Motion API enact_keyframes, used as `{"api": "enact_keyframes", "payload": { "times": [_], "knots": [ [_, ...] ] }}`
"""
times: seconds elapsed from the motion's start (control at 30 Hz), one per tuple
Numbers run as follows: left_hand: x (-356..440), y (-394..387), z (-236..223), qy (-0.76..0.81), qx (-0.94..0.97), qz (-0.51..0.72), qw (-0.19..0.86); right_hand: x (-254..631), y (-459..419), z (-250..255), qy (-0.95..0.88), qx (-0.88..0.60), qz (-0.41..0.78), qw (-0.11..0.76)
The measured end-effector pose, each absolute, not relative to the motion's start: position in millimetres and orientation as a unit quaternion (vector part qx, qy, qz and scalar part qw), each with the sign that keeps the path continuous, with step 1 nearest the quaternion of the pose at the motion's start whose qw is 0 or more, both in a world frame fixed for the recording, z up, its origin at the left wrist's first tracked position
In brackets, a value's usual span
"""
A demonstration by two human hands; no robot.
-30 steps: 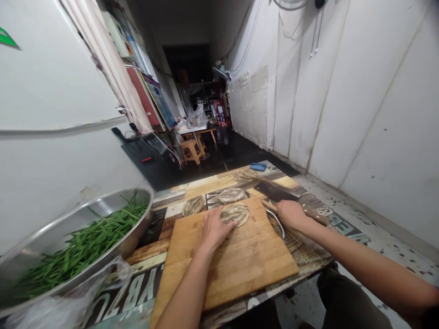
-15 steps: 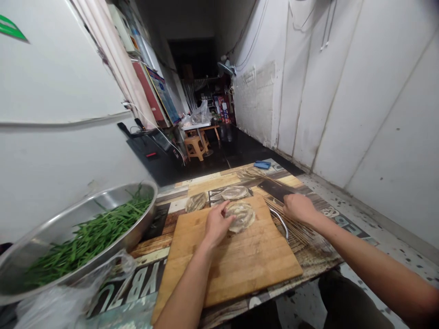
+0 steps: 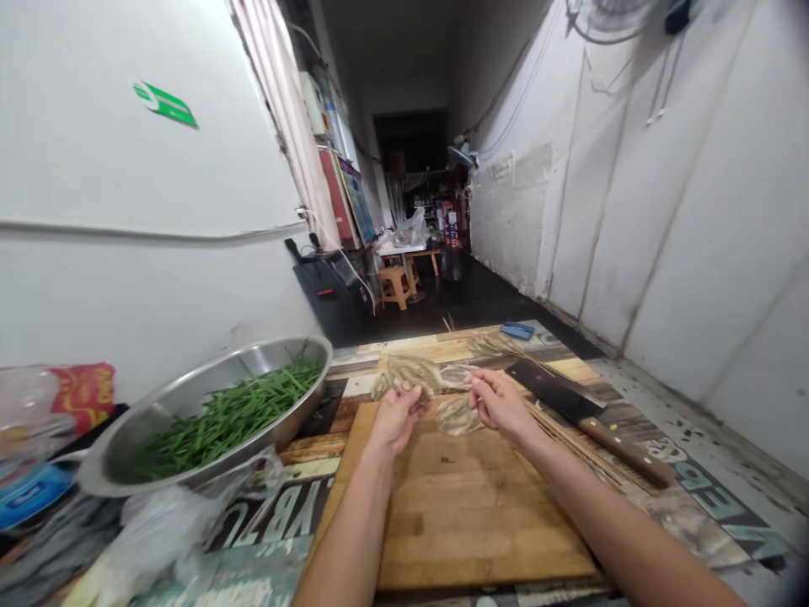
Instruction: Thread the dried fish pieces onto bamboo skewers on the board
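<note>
My left hand [image 3: 393, 419] is closed on a round, ridged, tan flat piece [image 3: 408, 373], lifted above the far edge of the wooden cutting board [image 3: 455, 514]. My right hand [image 3: 500, 405] is close beside it, fingertips pinched together near that piece; what they grip is too small to make out. Another round flat piece [image 3: 456, 416] lies on the board between my hands. A cleaver [image 3: 556, 389] with a brown handle lies on the table to the right of my right hand, beside a bundle of thin bamboo skewers [image 3: 578, 445].
A large steel bowl [image 3: 190, 396] of green stalks sits at left, with crumpled clear plastic [image 3: 170, 523] in front of it. A small blue object [image 3: 517, 330] lies at the table's far end. A white wall runs along the right, a white appliance along the left.
My left hand has lifted a flat piece off the board. My right hand has left the cleaver and skewers and come in next to my left. The view has swung left.
</note>
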State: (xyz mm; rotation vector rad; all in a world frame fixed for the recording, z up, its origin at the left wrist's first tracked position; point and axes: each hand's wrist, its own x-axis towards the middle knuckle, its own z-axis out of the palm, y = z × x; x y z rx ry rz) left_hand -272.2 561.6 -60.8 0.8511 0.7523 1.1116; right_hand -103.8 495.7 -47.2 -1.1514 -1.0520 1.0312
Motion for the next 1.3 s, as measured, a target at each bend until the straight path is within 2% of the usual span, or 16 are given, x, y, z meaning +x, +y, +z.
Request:
{"api": "enact_keyframes", "payload": {
  "times": [0.2,0.4,0.5,1.3],
  "knots": [
    [-271,577,-68,0.348,0.280,0.642,0.623,-117,482,-74,-0.530,-0.522,0.451,0.492],
    [-270,579,-65,0.358,0.280,0.665,0.592,-117,480,-85,-0.652,-0.523,0.271,0.477],
    [-272,580,-65,0.352,0.268,0.670,0.597,-116,482,-86,-0.670,-0.517,0.228,0.482],
    [-274,584,-70,0.358,0.301,0.680,0.564,-116,481,-87,-0.659,-0.539,0.244,0.464]
  ]
}}
